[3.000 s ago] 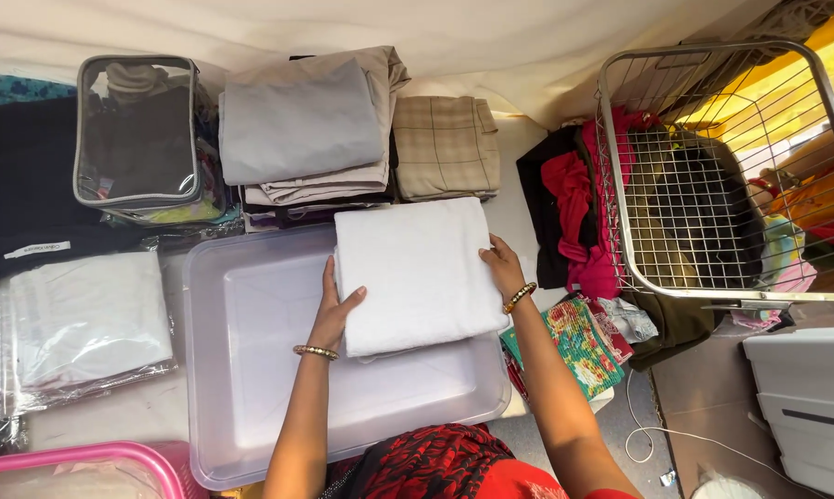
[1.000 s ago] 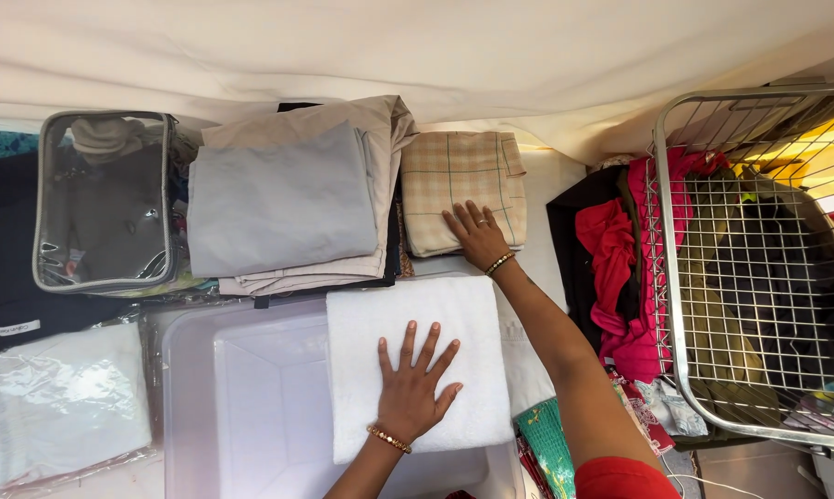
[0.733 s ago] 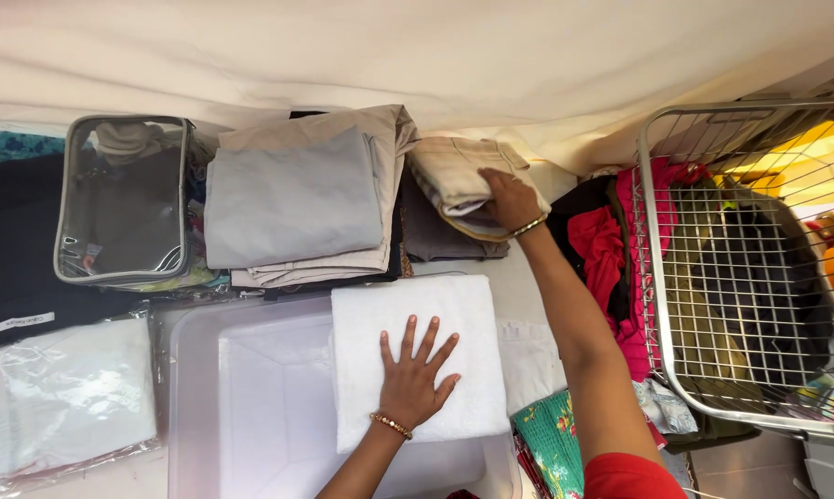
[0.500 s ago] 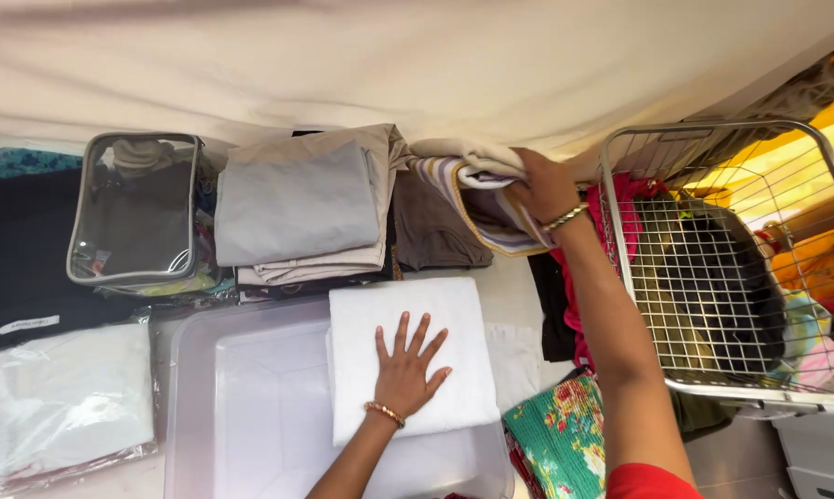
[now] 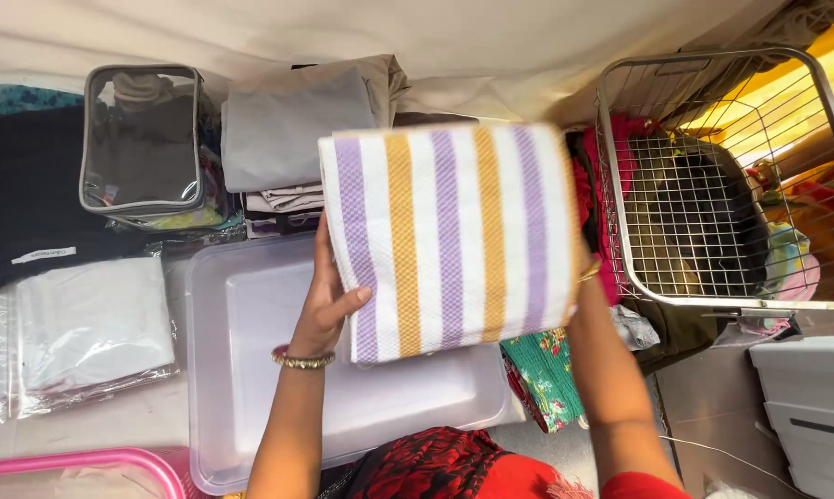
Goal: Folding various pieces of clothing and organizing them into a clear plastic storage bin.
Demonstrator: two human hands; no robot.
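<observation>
I hold a folded cloth (image 5: 454,236) with purple, yellow and white stripes flat above a clear plastic storage bin (image 5: 251,370). My left hand (image 5: 329,300) grips its left edge, thumb on top. My right hand (image 5: 582,277) holds the right edge and is mostly hidden behind the cloth. The white folded cloth in the bin is hidden under the striped one.
A stack of grey and beige folded clothes (image 5: 292,139) lies behind the bin, beside a clear zip pouch (image 5: 144,143) on dark fabric. A bagged white cloth (image 5: 75,328) sits left. A wire basket (image 5: 713,185) with clothes stands right; a pink tub rim (image 5: 84,460) shows at bottom left.
My right hand picked the folded cloth off the back stack and brought it down over the bin. My left hand left the white cloth and took the striped cloth's left edge.
</observation>
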